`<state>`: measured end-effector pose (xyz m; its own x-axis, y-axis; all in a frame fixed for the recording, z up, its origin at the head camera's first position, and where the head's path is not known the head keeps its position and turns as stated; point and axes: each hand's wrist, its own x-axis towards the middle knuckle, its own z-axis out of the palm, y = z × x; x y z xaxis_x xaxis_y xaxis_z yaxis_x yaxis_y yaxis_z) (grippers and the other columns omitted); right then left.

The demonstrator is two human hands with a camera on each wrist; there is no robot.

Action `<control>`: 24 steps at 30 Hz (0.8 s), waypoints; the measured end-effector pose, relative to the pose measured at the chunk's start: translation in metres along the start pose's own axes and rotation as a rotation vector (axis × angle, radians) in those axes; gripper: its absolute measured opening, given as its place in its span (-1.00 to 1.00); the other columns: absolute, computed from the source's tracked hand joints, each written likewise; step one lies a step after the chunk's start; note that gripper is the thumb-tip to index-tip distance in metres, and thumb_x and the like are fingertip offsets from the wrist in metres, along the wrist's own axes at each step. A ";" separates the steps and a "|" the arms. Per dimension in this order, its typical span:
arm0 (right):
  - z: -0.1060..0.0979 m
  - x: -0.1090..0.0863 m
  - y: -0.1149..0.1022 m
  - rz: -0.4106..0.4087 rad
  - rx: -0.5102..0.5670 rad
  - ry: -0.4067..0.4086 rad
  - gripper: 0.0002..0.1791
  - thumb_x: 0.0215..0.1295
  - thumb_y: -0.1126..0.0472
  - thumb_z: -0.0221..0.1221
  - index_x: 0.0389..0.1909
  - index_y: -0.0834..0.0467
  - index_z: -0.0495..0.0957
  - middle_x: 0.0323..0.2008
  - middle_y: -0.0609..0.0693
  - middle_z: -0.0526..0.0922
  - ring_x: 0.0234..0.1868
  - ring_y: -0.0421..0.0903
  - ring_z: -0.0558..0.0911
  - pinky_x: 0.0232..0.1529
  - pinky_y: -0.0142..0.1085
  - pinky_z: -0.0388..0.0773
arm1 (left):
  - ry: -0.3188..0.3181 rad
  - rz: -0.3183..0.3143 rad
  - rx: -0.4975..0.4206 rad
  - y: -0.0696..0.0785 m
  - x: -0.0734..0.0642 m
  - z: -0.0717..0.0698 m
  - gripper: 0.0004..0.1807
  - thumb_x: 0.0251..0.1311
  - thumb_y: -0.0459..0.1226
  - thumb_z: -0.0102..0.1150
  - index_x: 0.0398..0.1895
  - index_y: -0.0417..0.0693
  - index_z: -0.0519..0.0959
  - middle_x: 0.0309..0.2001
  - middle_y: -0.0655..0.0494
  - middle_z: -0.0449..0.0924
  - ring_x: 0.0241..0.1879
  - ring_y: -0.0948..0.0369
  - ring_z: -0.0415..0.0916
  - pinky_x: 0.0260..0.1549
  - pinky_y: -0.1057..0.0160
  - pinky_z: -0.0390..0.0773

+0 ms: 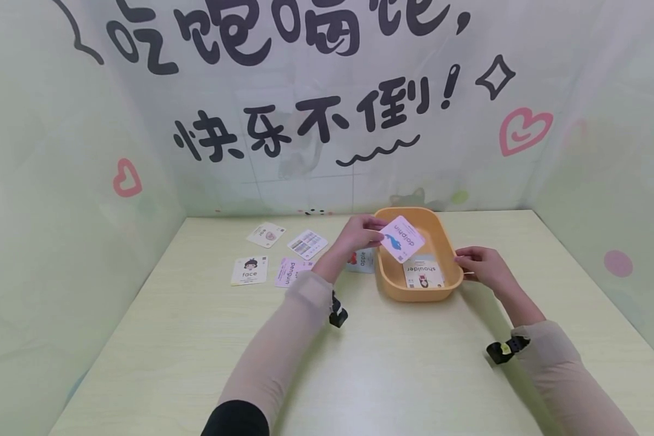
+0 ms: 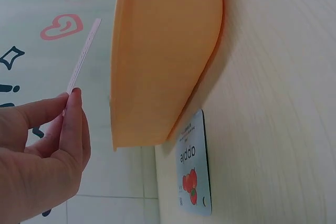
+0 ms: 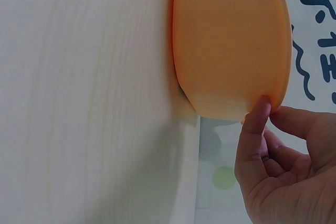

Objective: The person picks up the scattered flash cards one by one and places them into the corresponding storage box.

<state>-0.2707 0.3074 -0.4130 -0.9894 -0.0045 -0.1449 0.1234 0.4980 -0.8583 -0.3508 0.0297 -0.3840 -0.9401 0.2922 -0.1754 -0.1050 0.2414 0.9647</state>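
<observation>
My left hand (image 1: 358, 235) pinches a pink dolphin card (image 1: 402, 239) by its edge, held above the orange plastic bin (image 1: 383, 280). Seen edge-on in the left wrist view, the card (image 2: 84, 56) is thin between thumb and fingers. Inside the bin lies a white shoulder card (image 1: 423, 272). At the bin's right side, my right hand (image 1: 482, 264) grips the rim; the right wrist view shows thumb and finger (image 3: 258, 114) pinching it. A blue apple card (image 2: 192, 169) lies on the table just left of the bin, partly hidden by the left arm in the head view.
Left of the bin, several cards are spread on the table (image 1: 196, 339): an ear card (image 1: 266, 235), a face card (image 1: 249, 270), a card with printed blocks (image 1: 307, 244) and a purple penguin card (image 1: 290, 272). A printed cloth wall (image 1: 316, 157) stands behind the table.
</observation>
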 end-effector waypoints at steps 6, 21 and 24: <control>0.001 0.000 0.001 0.004 0.005 -0.005 -0.50 0.50 0.20 0.06 0.25 0.51 0.36 -0.13 0.08 0.67 -0.32 -0.43 0.59 -0.22 -0.46 0.71 | 0.002 -0.007 0.061 0.000 -0.002 0.012 -0.61 0.20 -0.53 0.23 0.10 -0.15 0.62 0.03 -0.11 0.65 -0.15 0.13 0.66 -0.18 0.34 0.74; 0.001 0.000 -0.001 0.022 -0.015 -0.004 -0.49 0.51 0.18 0.05 0.26 0.50 0.35 0.03 0.31 0.60 -0.28 -0.38 0.60 -0.21 -0.45 0.72 | -0.089 0.052 0.185 0.001 0.000 0.037 -0.68 0.20 -0.55 0.20 0.03 -0.26 0.63 -0.08 -0.12 0.66 -0.29 0.21 0.59 -0.25 0.34 0.75; 0.000 0.000 -0.001 0.019 -0.010 -0.006 -0.49 0.51 0.18 0.04 0.26 0.51 0.34 0.01 0.29 0.62 -0.29 -0.39 0.60 -0.22 -0.46 0.72 | -0.104 0.056 0.210 0.000 0.000 0.041 -0.69 0.21 -0.54 0.20 0.03 -0.25 0.63 -0.10 -0.10 0.65 -0.28 0.21 0.59 -0.23 0.32 0.75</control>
<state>-0.2703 0.3070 -0.4123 -0.9865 -0.0003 -0.1637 0.1410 0.5069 -0.8504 -0.3375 0.0679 -0.3920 -0.9030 0.4014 -0.1529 0.0261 0.4066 0.9132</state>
